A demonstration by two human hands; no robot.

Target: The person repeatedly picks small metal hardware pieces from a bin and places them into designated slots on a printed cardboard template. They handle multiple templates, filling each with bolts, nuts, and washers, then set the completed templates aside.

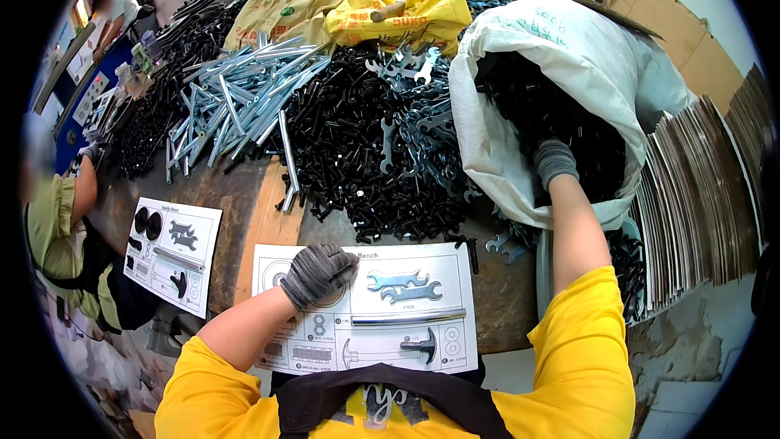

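Note:
My left hand (319, 275), in a grey knitted glove, is over the upper left of a white printed card (284, 341), its fingers curled together. What they hold, if anything, is hidden. Two wrenches (404, 286), a silver tube (410, 317) and a black T-shaped handle (421, 345) show on the card; I cannot tell whether these are pictures or real pieces. Deep in the mouth of a white woven sack (630, 61), my gloved right hand (556, 164) reaches among small black parts (536, 102). Its fingers are buried in shadow.
Ahead lie heaps of black bolts (341, 130), silver tubes (236, 110) and metal wrenches (422, 106), with yellow sacks (398, 12) behind. Stacked cardboard sheets (691, 195) stand at the right. Another card (166, 276) is at the left, near a co-worker's arm (84, 187).

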